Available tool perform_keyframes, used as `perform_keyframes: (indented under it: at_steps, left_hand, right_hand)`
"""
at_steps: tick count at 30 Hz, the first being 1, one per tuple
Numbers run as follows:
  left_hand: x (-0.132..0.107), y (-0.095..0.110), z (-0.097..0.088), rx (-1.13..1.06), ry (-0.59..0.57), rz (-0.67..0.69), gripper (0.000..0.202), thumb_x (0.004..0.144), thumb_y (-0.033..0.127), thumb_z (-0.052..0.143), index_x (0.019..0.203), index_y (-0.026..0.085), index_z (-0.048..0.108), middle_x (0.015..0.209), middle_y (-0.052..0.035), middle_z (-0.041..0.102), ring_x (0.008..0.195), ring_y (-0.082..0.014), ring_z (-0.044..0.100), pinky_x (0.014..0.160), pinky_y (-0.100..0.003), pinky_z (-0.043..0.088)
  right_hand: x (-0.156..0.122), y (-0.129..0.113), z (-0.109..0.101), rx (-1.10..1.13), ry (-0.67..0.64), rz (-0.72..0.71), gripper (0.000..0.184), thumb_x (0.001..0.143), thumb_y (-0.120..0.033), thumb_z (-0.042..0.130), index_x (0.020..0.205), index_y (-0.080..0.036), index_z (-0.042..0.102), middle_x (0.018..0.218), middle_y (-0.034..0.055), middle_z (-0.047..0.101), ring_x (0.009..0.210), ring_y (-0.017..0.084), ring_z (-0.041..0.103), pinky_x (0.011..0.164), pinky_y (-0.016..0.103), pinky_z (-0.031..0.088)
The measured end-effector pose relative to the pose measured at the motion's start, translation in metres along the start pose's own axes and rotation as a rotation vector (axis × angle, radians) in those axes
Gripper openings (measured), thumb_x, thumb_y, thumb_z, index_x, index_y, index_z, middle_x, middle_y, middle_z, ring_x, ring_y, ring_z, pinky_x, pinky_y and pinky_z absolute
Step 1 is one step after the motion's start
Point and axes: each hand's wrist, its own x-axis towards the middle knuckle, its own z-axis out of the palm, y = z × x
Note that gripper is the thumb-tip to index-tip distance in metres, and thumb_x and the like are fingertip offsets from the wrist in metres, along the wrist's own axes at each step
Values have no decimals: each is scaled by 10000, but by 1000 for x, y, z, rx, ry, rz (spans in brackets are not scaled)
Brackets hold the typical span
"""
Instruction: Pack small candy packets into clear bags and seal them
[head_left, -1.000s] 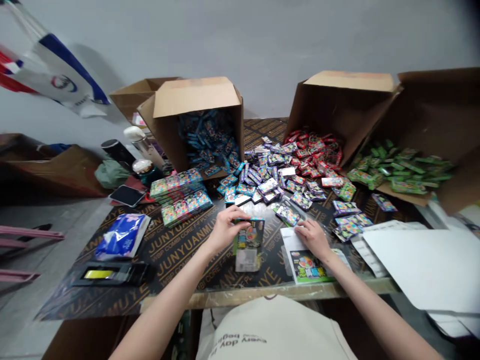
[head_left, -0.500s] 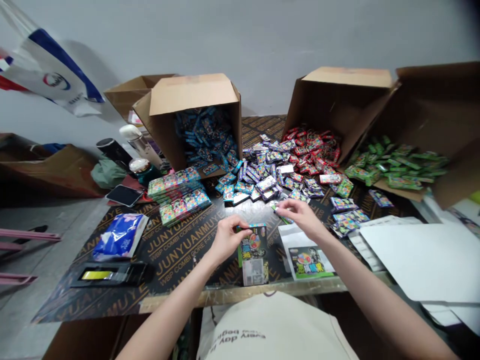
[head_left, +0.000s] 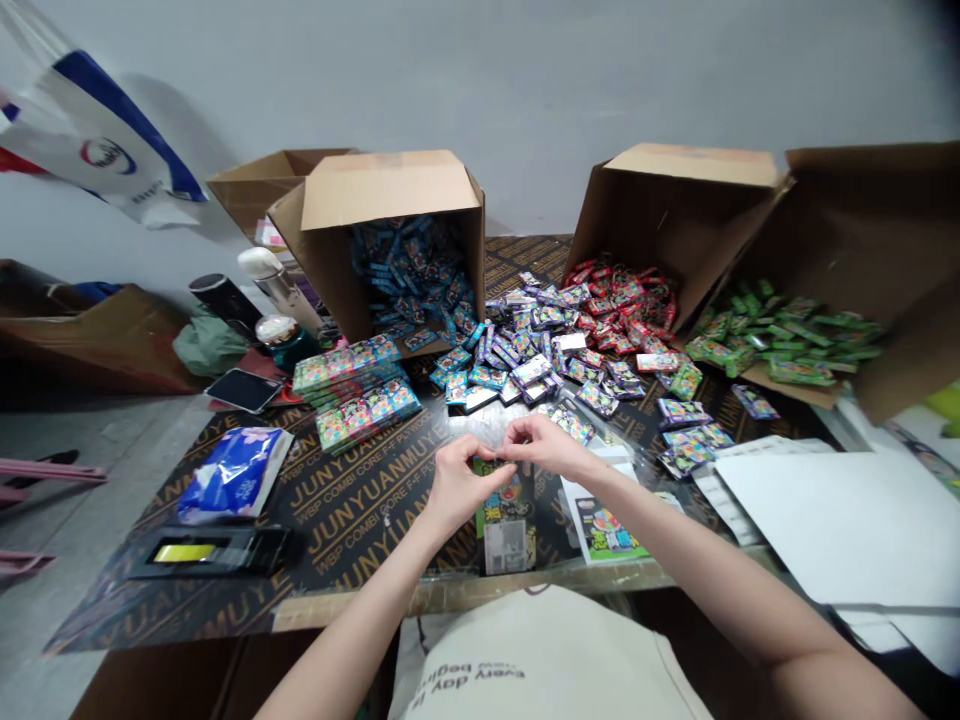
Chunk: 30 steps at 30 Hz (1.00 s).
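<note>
**Green card pack (head_left: 506,515) held at its top edge**

It stands at the near middle of the worktop (head_left: 352,500). My left hand (head_left: 457,482) has its grip closed on the top left corner. My right hand (head_left: 551,447) pinches shut at the same edge; I cannot tell whether anything is in that pinch. I judge the step to be work at the pack's opening, which calls for a steady left hold.
</note>
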Motion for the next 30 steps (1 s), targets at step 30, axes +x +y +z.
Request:
perform_keyframes:
  at_steps: [30]
  left_hand:
    - [71,-92,-96,1060,20,-183,809,570,514,708,1234,126,458,1126,-199,505,1056,-361,438,902,-455,309]
  right_hand:
    - [-96,154,-114,-861,567,157,177,697,-355,551,775,-230,650,856,59,602,874,267,524,722,357,335]
